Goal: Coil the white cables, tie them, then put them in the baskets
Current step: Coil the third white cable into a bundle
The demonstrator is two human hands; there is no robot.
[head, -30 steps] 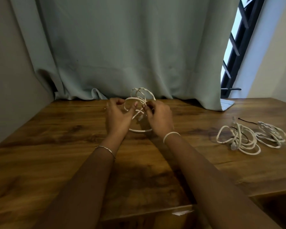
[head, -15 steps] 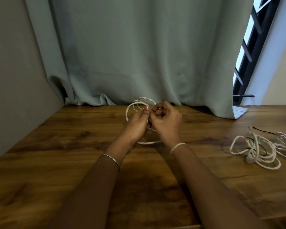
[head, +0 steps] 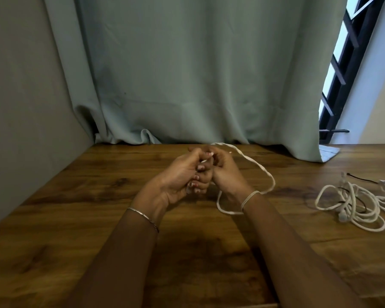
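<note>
A coiled white cable (head: 263,170) hangs as a loop to the right of my hands, over the middle of the wooden table (head: 98,196). My left hand (head: 182,176) and my right hand (head: 225,172) are pressed together, and the fingers of both are curled round the bunched part of that cable. A short white bit of it shows between my fingertips. The rest of the bunch is hidden inside my hands. A second white cable (head: 353,203) lies in a loose heap at the right.
A thin dark wire (head: 362,179) lies by the loose heap. A green curtain (head: 187,85) hangs along the table's back edge, a grey wall stands at the left, and a barred window (head: 342,70) is at the far right. No basket is in view.
My hands have closed together and come nearer. The coil, held up as a ring between my hands before, now swings out to the right of my right hand.
</note>
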